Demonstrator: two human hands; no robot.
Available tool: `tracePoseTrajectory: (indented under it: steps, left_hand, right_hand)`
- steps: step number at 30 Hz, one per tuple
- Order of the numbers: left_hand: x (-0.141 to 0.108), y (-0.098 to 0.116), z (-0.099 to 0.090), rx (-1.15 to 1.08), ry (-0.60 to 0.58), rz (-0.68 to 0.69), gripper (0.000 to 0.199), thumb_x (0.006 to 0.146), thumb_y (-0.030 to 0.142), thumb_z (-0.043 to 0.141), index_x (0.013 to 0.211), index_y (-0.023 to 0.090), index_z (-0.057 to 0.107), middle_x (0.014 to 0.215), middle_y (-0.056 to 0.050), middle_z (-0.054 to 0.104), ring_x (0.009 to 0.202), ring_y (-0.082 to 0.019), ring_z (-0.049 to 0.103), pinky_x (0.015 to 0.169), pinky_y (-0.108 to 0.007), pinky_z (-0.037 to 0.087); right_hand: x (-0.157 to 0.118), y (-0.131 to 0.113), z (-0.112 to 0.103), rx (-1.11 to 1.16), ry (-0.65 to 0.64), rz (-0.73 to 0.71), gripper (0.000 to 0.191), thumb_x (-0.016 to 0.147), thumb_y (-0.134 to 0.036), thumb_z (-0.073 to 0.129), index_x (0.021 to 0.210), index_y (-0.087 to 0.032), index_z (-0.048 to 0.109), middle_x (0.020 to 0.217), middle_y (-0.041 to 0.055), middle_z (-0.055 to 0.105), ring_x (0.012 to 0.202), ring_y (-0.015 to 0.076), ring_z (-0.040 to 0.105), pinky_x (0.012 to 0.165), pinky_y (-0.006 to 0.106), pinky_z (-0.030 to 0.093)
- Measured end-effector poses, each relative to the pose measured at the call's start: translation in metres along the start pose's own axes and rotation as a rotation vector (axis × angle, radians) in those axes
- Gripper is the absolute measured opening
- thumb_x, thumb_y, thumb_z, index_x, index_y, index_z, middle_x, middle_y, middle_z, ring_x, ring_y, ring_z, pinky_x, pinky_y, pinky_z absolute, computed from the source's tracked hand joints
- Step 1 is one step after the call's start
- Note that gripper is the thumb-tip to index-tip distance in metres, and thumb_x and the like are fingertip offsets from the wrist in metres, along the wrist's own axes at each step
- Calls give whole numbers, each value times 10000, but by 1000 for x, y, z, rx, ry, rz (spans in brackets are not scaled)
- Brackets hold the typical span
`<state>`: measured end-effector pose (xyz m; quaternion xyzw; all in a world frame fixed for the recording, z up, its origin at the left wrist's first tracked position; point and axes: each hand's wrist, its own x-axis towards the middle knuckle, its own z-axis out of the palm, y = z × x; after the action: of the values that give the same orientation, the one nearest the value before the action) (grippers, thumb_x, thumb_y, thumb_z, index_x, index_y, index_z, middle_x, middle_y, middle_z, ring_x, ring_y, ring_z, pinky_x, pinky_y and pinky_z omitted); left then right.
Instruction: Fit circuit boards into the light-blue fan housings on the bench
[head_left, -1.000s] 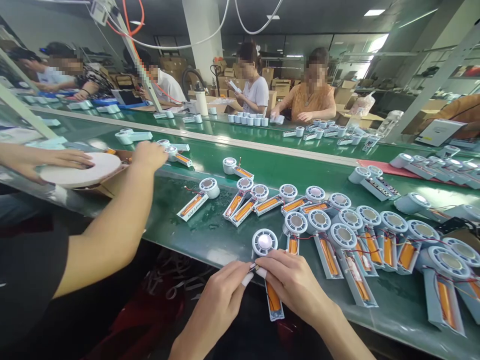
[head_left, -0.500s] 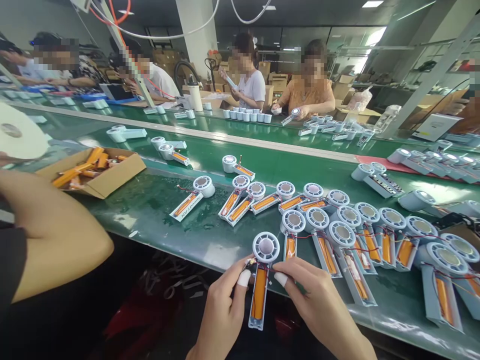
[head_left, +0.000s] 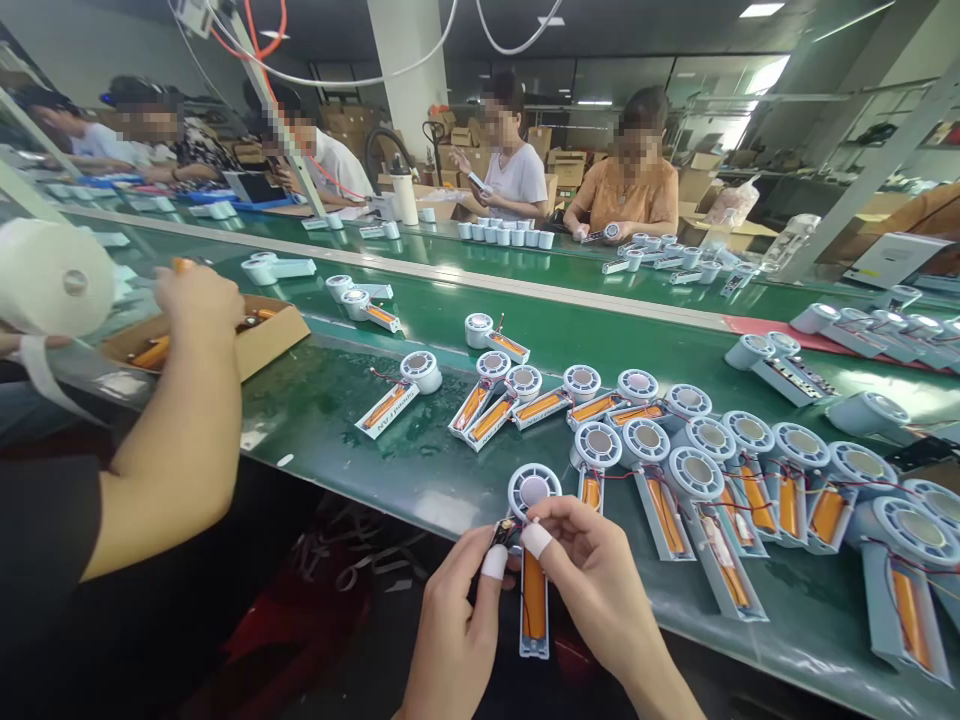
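A pale blue handheld fan hangs over the near bench edge between my hands, round head up, its handle open over an orange battery. My left hand is closed at the left of the fan's neck, thumb and finger pinching a small dark circuit board with wires. My right hand is closed too, its thumb and forefinger pinched over the neck on what looks like a small white wire connector, mostly covered by the fingertips. Both thumbs wear white tips. The fingers behind the fan are hidden.
Several open fans with orange batteries crowd the bench to the right. At left, a co-worker's arm reaches over a cardboard box of batteries, beside a white tape roll. Across the green belt other people sit at work.
My right hand has moved left onto the fan's neck, its fingertips closing beside the circuit board. The co-worker's arm has swung over the battery box. The view has shifted slightly.
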<state>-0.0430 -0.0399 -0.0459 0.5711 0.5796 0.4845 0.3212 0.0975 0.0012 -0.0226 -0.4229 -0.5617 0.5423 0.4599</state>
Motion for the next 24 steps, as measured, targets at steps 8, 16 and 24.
tracePoseTrajectory:
  steps: [8,16,24]
  left_hand:
    - [-4,1,0,52,15,-37,289,1003,356,450,1032,214,700,682,-7,610,483,-145,561,439,-230,501]
    - [-8,1,1,114,141,1,230,998,344,460,1147,239,601,1004,-85,742,848,-230,741,639,-299,618]
    - [-1,5,-3,238,112,199,181,997,236,493,1068,250,660,1043,-71,703,972,-211,713,823,-309,608]
  right_hand:
    - [-4,6,-6,-393,-8,-295,250,972,-178,537,1157,-233,696,932,35,704,798,157,676,723,241,548]
    - [-5,6,-1,-485,9,-418,196,970,-110,507,983,-225,665,946,37,676,833,149,671,744,229,532]
    - [-6,6,-5,-500,-81,-414,213,994,-117,489,1035,-229,665,963,47,687,862,167,671,772,260,557]
